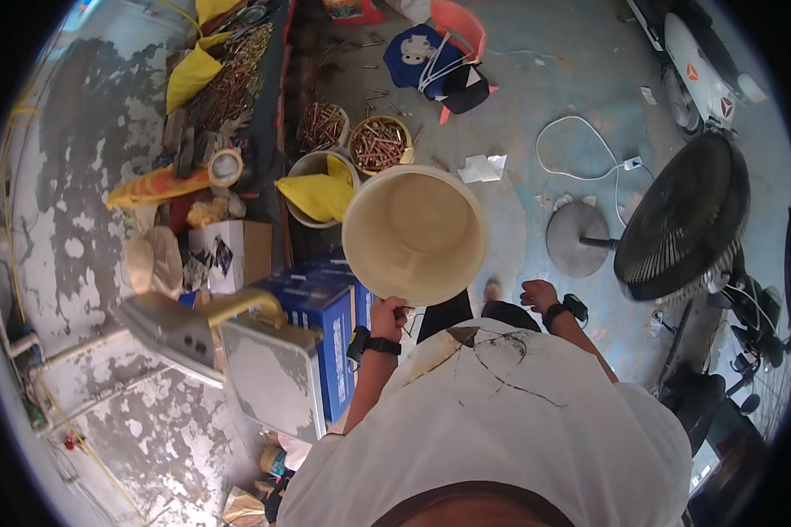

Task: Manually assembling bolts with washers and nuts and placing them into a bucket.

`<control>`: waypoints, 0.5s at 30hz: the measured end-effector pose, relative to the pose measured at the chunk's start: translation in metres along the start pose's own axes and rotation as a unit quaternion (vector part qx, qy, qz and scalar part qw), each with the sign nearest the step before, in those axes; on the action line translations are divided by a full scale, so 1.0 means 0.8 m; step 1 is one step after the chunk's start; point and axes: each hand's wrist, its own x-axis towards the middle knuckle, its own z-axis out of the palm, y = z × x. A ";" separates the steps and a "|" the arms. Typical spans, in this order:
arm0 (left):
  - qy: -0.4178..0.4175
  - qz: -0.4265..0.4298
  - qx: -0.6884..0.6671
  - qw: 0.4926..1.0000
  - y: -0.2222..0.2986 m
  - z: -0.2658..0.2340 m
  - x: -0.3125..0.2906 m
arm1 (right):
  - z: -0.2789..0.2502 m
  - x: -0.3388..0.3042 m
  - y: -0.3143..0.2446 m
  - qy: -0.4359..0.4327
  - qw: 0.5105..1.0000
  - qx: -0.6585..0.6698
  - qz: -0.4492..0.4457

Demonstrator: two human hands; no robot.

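Observation:
A large cream plastic bucket (413,233) tilts its open mouth up toward me, and its inside looks bare. My left hand (387,318) grips the near rim of this bucket, thumb and fingers closed on the edge. To the right and apart from the bucket, my right hand (539,295) hangs over the floor with loosely bent fingers and nothing visible in it. Just beyond the bucket stands a yellowish bucket (408,158) filled with copper-coloured metal pieces (380,143). Beside it, a pale bucket (303,167) holds a yellow bag (318,191).
A black fan (685,220) with a round base (578,239) stands on the right, near a white cable (580,121). Blue boxes (321,307) and a grey-topped machine (272,373) are at my left. A red chair (461,26) holding a blue bag (417,57) stands ahead.

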 end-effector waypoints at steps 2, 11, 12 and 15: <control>-0.006 0.002 -0.017 1.000 0.034 0.009 0.041 | 0.007 0.050 -0.026 -0.038 0.997 0.001 -0.061; 0.015 -0.010 -0.073 0.997 0.208 0.037 0.197 | -0.029 0.114 -0.258 0.024 0.723 -0.600 -0.343; 0.013 -0.018 -0.074 0.997 0.227 0.038 0.211 | -0.033 0.118 -0.287 0.047 0.735 -0.585 -0.340; 0.023 -0.041 -0.094 0.994 0.280 0.041 0.244 | -0.041 0.138 -0.387 0.110 0.703 -0.596 -0.372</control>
